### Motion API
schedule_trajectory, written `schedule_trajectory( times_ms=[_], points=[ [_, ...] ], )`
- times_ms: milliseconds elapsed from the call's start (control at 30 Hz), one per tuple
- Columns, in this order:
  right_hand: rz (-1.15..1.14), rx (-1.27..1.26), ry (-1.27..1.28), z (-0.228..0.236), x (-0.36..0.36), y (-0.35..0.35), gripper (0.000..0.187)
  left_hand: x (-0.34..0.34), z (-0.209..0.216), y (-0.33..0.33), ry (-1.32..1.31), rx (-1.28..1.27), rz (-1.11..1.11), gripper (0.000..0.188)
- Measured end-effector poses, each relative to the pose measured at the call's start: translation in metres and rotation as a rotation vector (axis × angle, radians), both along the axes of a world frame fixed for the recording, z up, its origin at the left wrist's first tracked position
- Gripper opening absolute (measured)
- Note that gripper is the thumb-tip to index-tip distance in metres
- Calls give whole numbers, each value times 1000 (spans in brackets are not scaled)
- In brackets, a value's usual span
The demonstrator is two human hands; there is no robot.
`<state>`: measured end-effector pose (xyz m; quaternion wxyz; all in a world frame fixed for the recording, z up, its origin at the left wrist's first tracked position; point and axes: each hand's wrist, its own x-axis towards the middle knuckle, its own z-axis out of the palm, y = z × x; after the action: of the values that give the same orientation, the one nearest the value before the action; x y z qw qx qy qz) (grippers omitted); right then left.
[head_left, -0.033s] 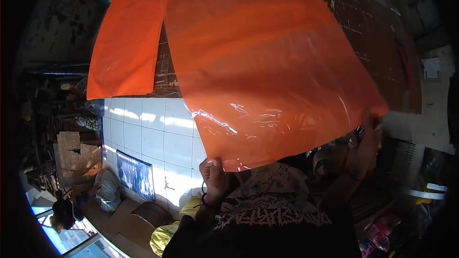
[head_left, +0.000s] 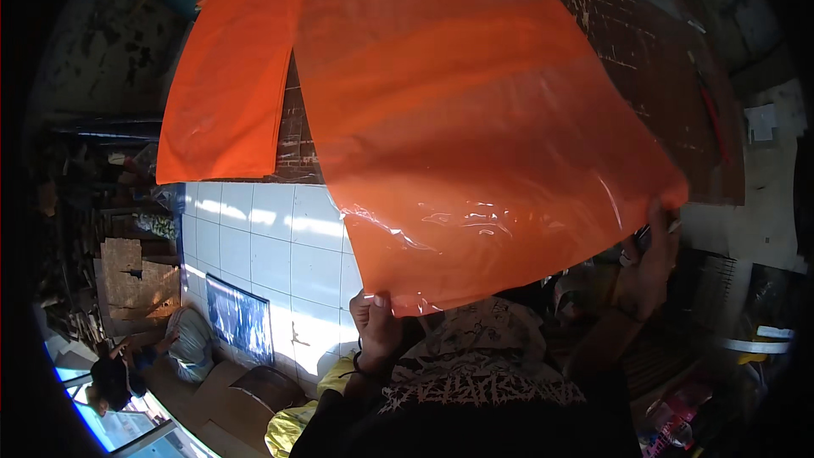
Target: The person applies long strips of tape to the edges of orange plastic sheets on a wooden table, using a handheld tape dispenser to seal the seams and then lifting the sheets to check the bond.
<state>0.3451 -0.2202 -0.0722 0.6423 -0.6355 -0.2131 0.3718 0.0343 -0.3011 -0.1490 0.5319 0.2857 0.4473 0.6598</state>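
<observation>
Fingers of both hands are closed on the orange sheet (head_left: 475,127): the left hand (head_left: 377,329) pinches its near left corner, thumb on top; the right hand (head_left: 651,250) grips the near right corner, fingertips partly hidden. Left to right, an orange piece (head_left: 225,85) lies on the brown counter (head_left: 627,38), the sheet stretches from over it toward the person's shirt (head_left: 483,356), and a slim red thing (head_left: 713,119) lies beyond.

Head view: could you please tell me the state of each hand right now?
Left hand: closed, pinching the orange sheet at its near left corner.
Right hand: closed, holding the same sheet near its right corner.
</observation>
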Motion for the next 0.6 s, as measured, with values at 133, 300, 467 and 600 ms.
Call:
schedule_trajectory(
  times_ms=[133,300,467,600],
  points=[
    [165,314,-5,64,-12,55,20,-20,72,62,3,186,-60,27],
    [321,567,-33,169,-10,195,39,-11,215,240,135,450,-343,39],
    [356,904,-1,227,-32,221,27,-9,312,324,52,875,-403,36],
    [358,1117,62,217,-4,188,16,-17,299,300,100,1042,-368,35]
  ],
)
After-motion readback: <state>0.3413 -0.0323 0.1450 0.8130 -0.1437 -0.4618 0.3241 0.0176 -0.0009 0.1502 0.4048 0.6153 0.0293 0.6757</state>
